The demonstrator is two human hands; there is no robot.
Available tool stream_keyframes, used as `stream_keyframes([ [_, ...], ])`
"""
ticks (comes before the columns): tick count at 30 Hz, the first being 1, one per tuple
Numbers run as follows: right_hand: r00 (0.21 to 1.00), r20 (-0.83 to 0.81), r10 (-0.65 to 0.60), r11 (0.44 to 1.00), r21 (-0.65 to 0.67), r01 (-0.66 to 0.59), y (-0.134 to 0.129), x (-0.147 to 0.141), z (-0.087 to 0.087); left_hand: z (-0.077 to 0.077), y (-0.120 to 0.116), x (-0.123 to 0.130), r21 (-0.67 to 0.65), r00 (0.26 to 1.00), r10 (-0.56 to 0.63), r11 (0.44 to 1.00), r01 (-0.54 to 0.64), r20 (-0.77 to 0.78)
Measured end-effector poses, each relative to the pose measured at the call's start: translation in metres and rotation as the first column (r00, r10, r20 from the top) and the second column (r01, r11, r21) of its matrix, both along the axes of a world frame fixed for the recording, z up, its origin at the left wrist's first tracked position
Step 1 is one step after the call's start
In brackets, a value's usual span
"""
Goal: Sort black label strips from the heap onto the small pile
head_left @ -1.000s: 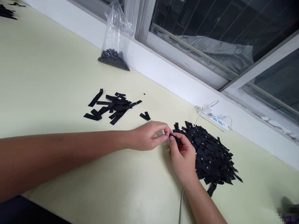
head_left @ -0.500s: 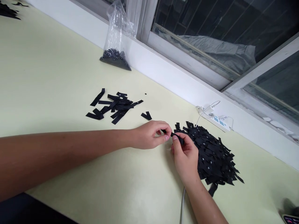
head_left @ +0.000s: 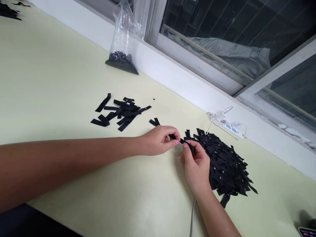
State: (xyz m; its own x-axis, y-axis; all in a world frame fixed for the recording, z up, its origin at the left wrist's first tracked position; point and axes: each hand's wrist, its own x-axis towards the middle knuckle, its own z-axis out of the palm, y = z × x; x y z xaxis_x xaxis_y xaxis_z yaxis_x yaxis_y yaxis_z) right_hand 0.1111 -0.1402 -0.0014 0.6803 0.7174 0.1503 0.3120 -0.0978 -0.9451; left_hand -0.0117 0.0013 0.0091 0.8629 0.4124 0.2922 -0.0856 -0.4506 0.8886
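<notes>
A narrow black fabric strip stretches between my two hands, above the table. My left hand pinches one end between thumb and fingers. At the other end my right hand is closed, its thumb pressed on the strip; part of the strip is hidden by the fingers. Right beside my right hand lies a large heap of black fabric strips, some with small white marks. Beyond my left hand a short folded black strip rests on the table, partly covered by the hand. Further left is a small loose pile of black strips.
A clear plastic bag with small dark pieces in its bottom stands against the white ledge. A power strip with plugged cables lies along the wall. A grey cable runs under my right forearm. A tiny black disc lies on the table.
My left hand has shifted slightly up and now covers part of the short folded strip. More of the held strip shows by its fingers. My right hand has barely moved.
</notes>
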Motion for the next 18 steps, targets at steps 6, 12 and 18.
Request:
stream_keyframes([
  [6, 0.997, -0.069, -0.037, 0.999, 0.011, 0.038, 0.0006, 0.0027, -0.0014, -0.0037, 0.0015, 0.002, -0.125, 1.0, -0.011, 0.992, 0.012, 0.011],
  [12, 0.987, -0.159, -0.039, 0.999, 0.021, 0.043, -0.0005, 0.004, -0.0041, -0.0022, 0.0016, 0.0037, -0.234, 0.998, -0.019, 0.972, 0.032, 0.056],
  [18, 0.995, -0.093, -0.038, 0.999, -0.01, 0.037, -0.0004, 0.0015, -0.0012, -0.0052, 0.0029, 0.0048, -0.201, 0.998, -0.04, 0.978, 0.048, 0.045],
])
